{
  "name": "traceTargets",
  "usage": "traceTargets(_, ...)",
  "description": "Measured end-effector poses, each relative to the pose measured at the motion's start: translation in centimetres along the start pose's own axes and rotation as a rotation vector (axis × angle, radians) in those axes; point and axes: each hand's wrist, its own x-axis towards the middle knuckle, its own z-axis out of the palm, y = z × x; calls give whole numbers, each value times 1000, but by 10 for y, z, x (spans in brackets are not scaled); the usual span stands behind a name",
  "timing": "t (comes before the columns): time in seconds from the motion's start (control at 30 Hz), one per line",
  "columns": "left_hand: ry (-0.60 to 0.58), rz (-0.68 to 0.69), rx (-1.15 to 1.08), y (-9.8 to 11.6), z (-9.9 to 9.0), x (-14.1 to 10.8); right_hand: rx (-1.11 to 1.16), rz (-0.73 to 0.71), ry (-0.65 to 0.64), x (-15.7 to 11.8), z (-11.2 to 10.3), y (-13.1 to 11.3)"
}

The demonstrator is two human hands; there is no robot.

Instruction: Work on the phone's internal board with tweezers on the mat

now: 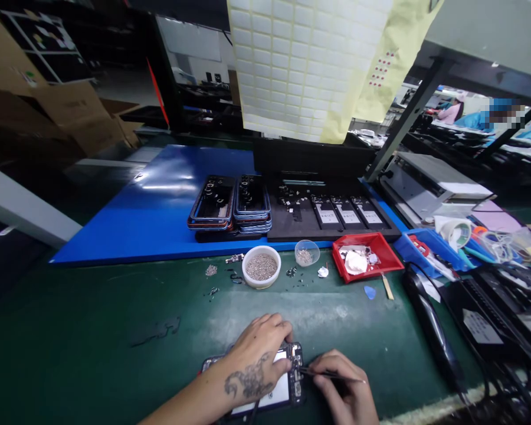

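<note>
Phone (282,391), opened up, on the green table (92,330), nearer us than the white bowl (265,285) and roughly in line with it. We read its long axis as crosswise, left to right, slightly slanted. End with bared parts points right; other end points left, partly hidden by the forearm. White panel (278,396) along its middle, face up.

Left hand (265,348) lies over the phone, between it and our view: fingers bunched together, thumb spread from them and down near the right end. Fingertips are hidden, so we can't tell how firmly they grip. Right hand (343,381), nearer us than the bowl and off to its right, has thumb and fingers pinched on tweezers (331,374); tips point left, at the phone's right end. Contact too small to tell.

Around the bowl, which holds small metal bits: loose pile (211,270) left of it, clear cup (315,252) just right, red tray (371,275) farther right, blue tray (413,255) beyond that. Blue pick (370,292) to its right, slightly nearer us. Behind it we see two phone stacks (252,198); behind and right, a black mat (283,224) with three flat white-labelled parts (327,214).
</note>
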Motion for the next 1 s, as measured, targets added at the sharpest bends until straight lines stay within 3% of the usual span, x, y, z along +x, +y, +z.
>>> traceTargets(0.37, 1, 4, 20, 1, 0, 2, 8, -5, 97, 6, 3, -5)
traceTargets(0.63, 11, -2, 39, -1, 0, 3, 62, 187, 172, 2, 6, 3)
traceTargets(1.0, -17, 4, 53, 0, -1, 3, 251, 289, 173, 5, 3, 3)
